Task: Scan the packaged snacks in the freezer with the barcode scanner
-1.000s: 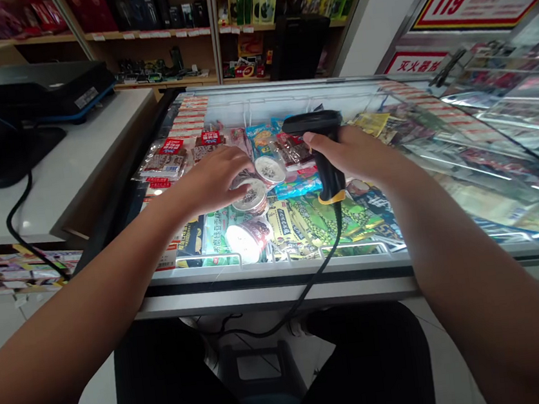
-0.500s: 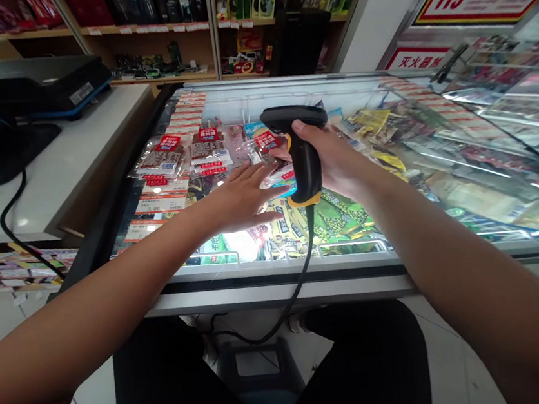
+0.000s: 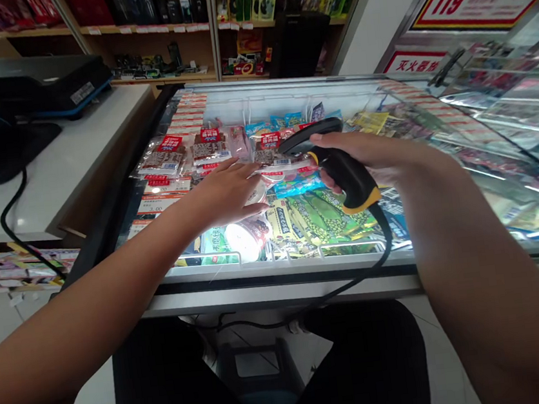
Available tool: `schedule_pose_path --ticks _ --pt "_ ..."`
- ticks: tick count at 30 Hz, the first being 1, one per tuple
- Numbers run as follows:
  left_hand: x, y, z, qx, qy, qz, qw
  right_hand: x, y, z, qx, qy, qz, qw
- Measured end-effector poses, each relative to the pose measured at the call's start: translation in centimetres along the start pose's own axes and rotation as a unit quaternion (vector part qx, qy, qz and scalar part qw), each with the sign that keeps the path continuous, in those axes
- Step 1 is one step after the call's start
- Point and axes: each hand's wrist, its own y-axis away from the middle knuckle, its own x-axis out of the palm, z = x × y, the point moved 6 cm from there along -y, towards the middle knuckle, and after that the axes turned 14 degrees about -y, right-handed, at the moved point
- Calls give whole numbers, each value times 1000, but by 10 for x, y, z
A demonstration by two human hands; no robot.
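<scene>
My right hand (image 3: pixel 365 149) grips a black and yellow barcode scanner (image 3: pixel 351 176), its head tilted down to the left over a clear snack packet with a red label (image 3: pixel 270 142). A black cable hangs from the scanner's handle. My left hand (image 3: pixel 234 190) lies palm down with fingers stretched out, at the lower left corner of that packet; whether the fingertips press on it I cannot tell. Two similar packets, one on the left (image 3: pixel 164 157) and one in the middle (image 3: pixel 211 147), lie side by side on the glass top of the freezer (image 3: pixel 309 291).
Green and yellow ice packs (image 3: pixel 322 215) show under the glass. On the left a white counter (image 3: pixel 93 151) carries a black scale (image 3: pixel 41 79). Shelves of goods (image 3: pixel 157 27) stand behind. Below the freezer edge is a grey stool (image 3: pixel 259 365) between my legs.
My right hand has swung the scanner from upright to tilted, moving its handle right and lowering its head beside the packet. The packet lies flatter now, and my left hand has shifted slightly left.
</scene>
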Motion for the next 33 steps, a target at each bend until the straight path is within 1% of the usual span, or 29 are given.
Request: schedule_pose_path --ticks 3,6,9,12,16,22,24,27,30,33 --pt "0 -1 -1 -2 5 -1 1000 -2 -4 -12 57 -30 0 998" --pt "0 -1 -1 -5 14 -5 1000 -1 -3 -10 54 -36 1 998" --pt "1 -1 -1 -3 17 -7 1000 2 3 -6 68 -35 8 997" --pt "1 -1 -1 -1 3 -8 1000 4 11 0 71 -44 -2 997" --pt "-1 -1 -3 1 -10 -17 1000 7 20 8 65 -48 11 997" --pt "-4 -5 -12 -6 -23 -40 999 3 26 9 66 -23 -7 998" --pt "-4 -7 -15 -11 -25 -39 999 1 25 6 64 -20 -12 998" --pt "-5 -10 -18 -21 -26 -33 999 -1 26 5 58 -17 0 998" --pt "-5 -10 -18 -33 -13 -16 999 -2 28 5 68 21 18 997" --pt "-3 -11 -18 -37 -1 -6 999 -5 31 8 71 67 4 995"
